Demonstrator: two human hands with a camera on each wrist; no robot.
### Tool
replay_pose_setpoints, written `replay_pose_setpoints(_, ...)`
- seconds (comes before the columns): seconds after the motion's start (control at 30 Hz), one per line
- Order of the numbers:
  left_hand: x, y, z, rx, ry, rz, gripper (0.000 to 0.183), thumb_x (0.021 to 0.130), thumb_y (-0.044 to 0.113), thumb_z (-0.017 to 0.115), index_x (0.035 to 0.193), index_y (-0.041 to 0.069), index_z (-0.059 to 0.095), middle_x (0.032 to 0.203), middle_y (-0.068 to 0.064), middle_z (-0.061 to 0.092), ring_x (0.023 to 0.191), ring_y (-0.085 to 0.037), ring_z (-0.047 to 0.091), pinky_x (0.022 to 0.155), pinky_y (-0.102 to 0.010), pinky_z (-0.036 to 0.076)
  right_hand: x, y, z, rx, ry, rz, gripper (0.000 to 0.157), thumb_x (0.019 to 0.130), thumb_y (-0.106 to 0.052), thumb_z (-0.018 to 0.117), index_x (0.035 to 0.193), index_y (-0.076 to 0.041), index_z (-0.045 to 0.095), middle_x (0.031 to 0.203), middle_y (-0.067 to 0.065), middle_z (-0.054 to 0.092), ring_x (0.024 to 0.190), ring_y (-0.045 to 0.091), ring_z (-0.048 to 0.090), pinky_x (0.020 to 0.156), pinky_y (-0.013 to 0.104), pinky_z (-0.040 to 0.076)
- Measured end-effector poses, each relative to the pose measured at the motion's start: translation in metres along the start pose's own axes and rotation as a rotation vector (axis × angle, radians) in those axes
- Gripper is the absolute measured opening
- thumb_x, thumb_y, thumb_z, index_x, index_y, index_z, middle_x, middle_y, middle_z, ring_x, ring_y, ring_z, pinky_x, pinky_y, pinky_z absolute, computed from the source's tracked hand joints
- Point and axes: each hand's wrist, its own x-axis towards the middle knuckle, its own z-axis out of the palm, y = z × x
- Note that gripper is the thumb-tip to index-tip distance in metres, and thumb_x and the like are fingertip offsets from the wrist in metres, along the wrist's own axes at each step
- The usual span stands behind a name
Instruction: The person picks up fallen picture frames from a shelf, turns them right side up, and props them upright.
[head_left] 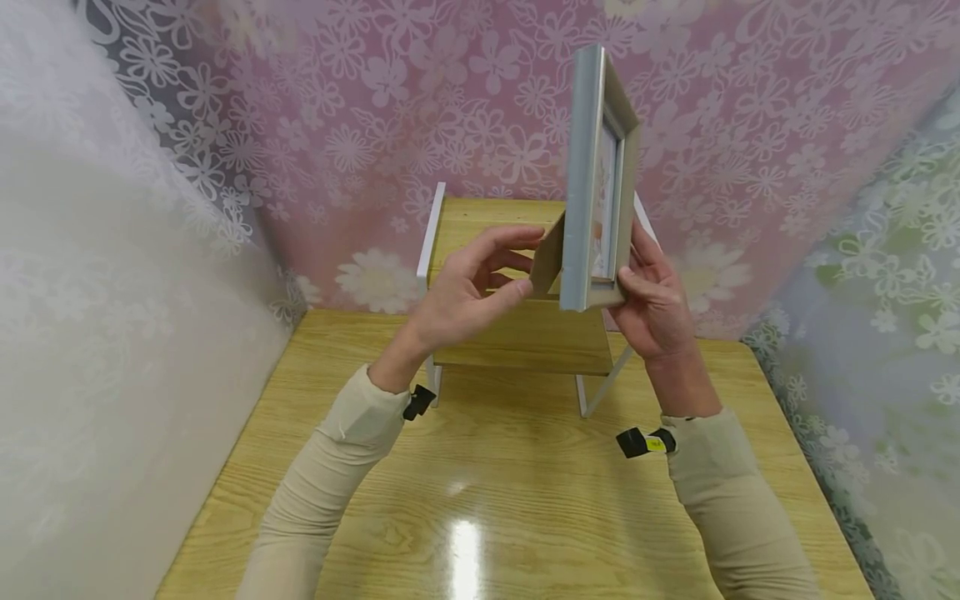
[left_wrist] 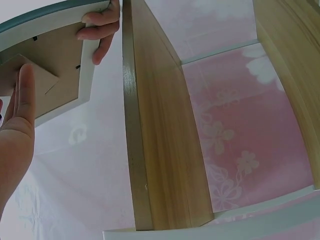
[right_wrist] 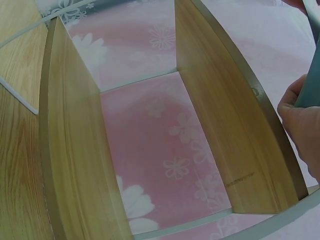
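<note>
A silver-grey picture frame [head_left: 583,183] is held up on edge above a small shelf unit, its front facing right. My right hand [head_left: 656,304] grips its lower right edge, thumb on the front and fingers behind. The right wrist view shows only part of that hand [right_wrist: 302,117] at the right border. On the back, a brown stand flap [head_left: 548,257] stands out at an angle. My left hand [head_left: 476,287] holds this flap, its thumb at the lower edge. In the left wrist view the left hand's fingers [left_wrist: 25,92] lie against the flap on the frame's brown backing [left_wrist: 62,60].
Below the frame stands the two-tier shelf unit, with wooden boards [head_left: 517,337] and white metal side frames [head_left: 432,233]. It rests on a glossy wooden table [head_left: 390,483] against a pink flowered backdrop [head_left: 450,100]. Pale panels [head_left: 112,292] rise at both sides.
</note>
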Motion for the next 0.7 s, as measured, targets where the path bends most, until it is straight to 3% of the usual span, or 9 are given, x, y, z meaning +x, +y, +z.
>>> replay_pose_setpoints(0.4,-0.0009,-0.0018,-0.0029,0.006,0.002,0.030,0.041,0.088,-0.005,0.057,0.129,-0.005,0.050,0.128,-0.018,0.054,0.101,-0.022,0.062,0.077,-0.040,0.055,-0.0029,0.0017,-0.0003,0.038,0.002,-0.001,0.061,0.096,0.013,0.026,0.152,-0.009,0.015,0.156,0.010,0.021,0.134,0.025,0.038,0.100,0.037,0.043)
replay_pose_setpoints(0.7,-0.0007,-0.0044,-0.0052,-0.030,0.052,0.030,0.039,0.089,-0.007,0.053,0.128,-0.008,0.051,0.126,-0.020,0.055,0.101,-0.024,0.060,0.075,-0.042,0.055,-0.0036,0.0012,-0.0010,0.166,-0.023,0.005,0.061,0.096,0.015,0.023,0.152,-0.008,0.013,0.155,0.013,0.022,0.130,0.030,0.042,0.098,0.040,0.045)
